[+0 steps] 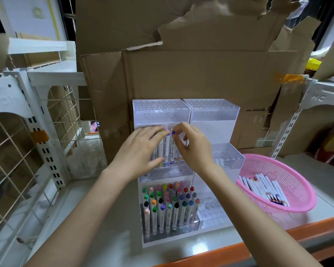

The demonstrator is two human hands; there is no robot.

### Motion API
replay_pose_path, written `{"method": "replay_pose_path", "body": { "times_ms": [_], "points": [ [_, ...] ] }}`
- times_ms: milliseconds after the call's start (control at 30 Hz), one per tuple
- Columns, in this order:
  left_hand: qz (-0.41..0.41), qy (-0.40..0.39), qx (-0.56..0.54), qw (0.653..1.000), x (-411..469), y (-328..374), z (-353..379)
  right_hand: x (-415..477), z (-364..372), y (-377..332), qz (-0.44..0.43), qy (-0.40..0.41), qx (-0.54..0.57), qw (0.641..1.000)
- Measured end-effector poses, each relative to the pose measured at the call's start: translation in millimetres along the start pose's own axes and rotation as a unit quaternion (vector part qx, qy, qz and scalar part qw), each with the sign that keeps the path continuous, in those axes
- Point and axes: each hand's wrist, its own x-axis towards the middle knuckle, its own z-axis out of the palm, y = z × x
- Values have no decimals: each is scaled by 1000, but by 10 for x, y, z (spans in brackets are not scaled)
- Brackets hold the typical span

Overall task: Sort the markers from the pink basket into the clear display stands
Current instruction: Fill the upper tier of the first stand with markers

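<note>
Markers (168, 205) with white barrels and coloured caps fill the lowest tier of the left display stand (160, 112). They stand upright in close rows, and we see green, black, orange, red, blue, purple and pale pink caps.

At the far left we find a white wire rack (27, 135), which stands on the same grey shelf (127, 228). Next comes the left hand (141, 151). Its fingers are stretched out nearly straight and lie against a small group of upright markers (167, 149) in the middle tier of this stand, without curling around any of them. These have printed writing along the barrel, and one shows a pink cap beside the index fingertip.

Just beside it, the right hand (193, 147) pinches the purple-capped marker (173, 133) at its top, between thumb and index finger. This marker stands upright in the same tier, close against its neighbours. The top tier of the stand is clear plastic with many round holes.

The right display stand (210, 112) touches the left one and has the same stepped form; whether markers are in its holes we cannot tell. At the far right, the pink basket (289, 170) rests on the shelf, near the right stand, and loose markers (264, 189) lie flat in it, side by side. Brown cardboard (201, 74) rises behind both stands.
</note>
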Motion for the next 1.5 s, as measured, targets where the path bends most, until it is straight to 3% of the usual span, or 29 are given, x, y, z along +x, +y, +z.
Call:
{"method": "replay_pose_path", "body": {
  "times_ms": [200,333,667,800,1200,1300,1500],
  "points": [
    [-23,-7,35,999,6,83,47,40,13,21,18,1,2,1000],
    [-32,-10,40,999,18,96,30,79,44,73,-27,7,-33,999],
    [-105,38,82,990,243,443,39,-152,-273,391,-10,-72,-47,996],
    [-52,70,84,993,438,868,181,-325,-546,669,29,-118,-74,990],
    [53,25,-52,997,1208,2453,1163,-1006,-1622,1991,200,-238,-180,933],
    [62,-15,-51,997,1350,2753,1470,-1190,-1779,2323,229,-259,-181,921],
    [-23,-226,-61,972,1480,3011,2091,-1353,-1870,2803,254,-317,-191,894]
  ]
}}
